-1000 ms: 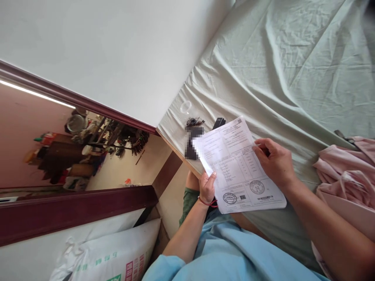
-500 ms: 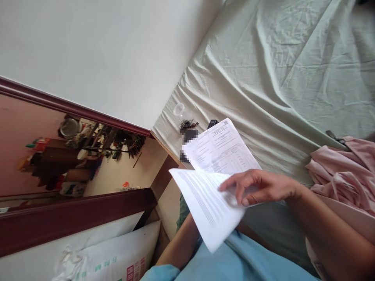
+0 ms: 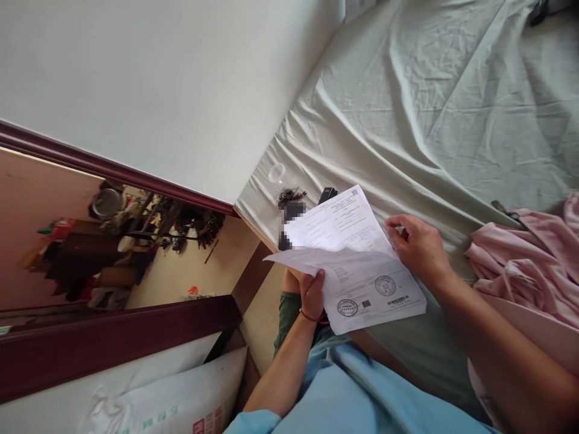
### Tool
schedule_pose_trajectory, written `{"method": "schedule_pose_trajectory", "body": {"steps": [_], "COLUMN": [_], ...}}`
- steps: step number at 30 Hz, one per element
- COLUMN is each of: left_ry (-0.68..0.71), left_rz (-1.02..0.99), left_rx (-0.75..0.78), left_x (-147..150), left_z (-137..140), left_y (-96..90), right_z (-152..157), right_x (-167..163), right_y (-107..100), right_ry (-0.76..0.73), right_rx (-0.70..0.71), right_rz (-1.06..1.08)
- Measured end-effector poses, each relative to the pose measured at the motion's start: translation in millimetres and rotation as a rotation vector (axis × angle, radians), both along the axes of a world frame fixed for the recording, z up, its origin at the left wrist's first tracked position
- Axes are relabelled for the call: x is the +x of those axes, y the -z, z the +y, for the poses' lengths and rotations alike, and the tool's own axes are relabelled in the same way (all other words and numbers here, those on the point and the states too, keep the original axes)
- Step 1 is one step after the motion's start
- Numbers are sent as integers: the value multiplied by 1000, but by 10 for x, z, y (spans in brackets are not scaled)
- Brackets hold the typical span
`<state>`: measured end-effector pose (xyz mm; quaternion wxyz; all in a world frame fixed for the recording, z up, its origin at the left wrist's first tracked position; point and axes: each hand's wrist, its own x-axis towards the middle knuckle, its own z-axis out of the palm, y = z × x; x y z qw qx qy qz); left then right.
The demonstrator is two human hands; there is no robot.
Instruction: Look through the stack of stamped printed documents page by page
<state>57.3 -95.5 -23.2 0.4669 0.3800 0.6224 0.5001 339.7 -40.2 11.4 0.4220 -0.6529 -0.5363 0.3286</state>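
My left hand grips the lower left part of a stack of printed papers, with the thumb on top. The lower half shows round ink stamps and a barcode. A sheet across the middle bends upward at its left edge, and the printed upper half lies beyond it, toward the bed. At the right edge of the papers, my right hand has its fingers curled inward. What they hold, if anything, is hidden.
Beyond the papers spreads a wrinkled pale green bedsheet. A clear round container, a dark beaded tangle and a black object lie near the bed edge. Pink cloth is at right; a white sack stands lower left.
The sheet that was lifted at left has come down, showing the stamped page. My left hand has come into view gripping the papers. My right hand has moved up to their right edge, fingers curling.
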Motion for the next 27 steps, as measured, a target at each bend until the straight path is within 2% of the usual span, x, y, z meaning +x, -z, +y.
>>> {"method": "schedule_pose_trajectory", "body": {"steps": [3, 6, 8, 12, 15, 20, 24, 27], "left_ry": [46, 87, 106, 134, 173, 205, 198, 203], "left_rz": [-55, -2, 57, 138, 145, 88, 17, -30], "left_rx": [32, 43, 44, 65, 46, 31, 29, 29], "left_x": [3, 5, 14, 36, 33, 21, 33, 41], "left_z": [4, 12, 14, 9, 3, 3, 16, 24], "left_y": [-5, -30, -53, -105, -133, -146, -157, -175], "right_z": [1, -4, -5, 2, 16, 28, 2, -7], "right_x": [26, 34, 27, -5, -4, 67, 90, 82], "right_y": [-9, -25, -24, 23, 62, 38, -10, -31], "right_ry": [55, 70, 75, 67, 56, -24, 7, 37], "right_rx": [-58, -93, -79, -12, -36, -150, -132, -114], "right_rz": [103, 236, 223, 40, -17, 118, 308, 232]}}
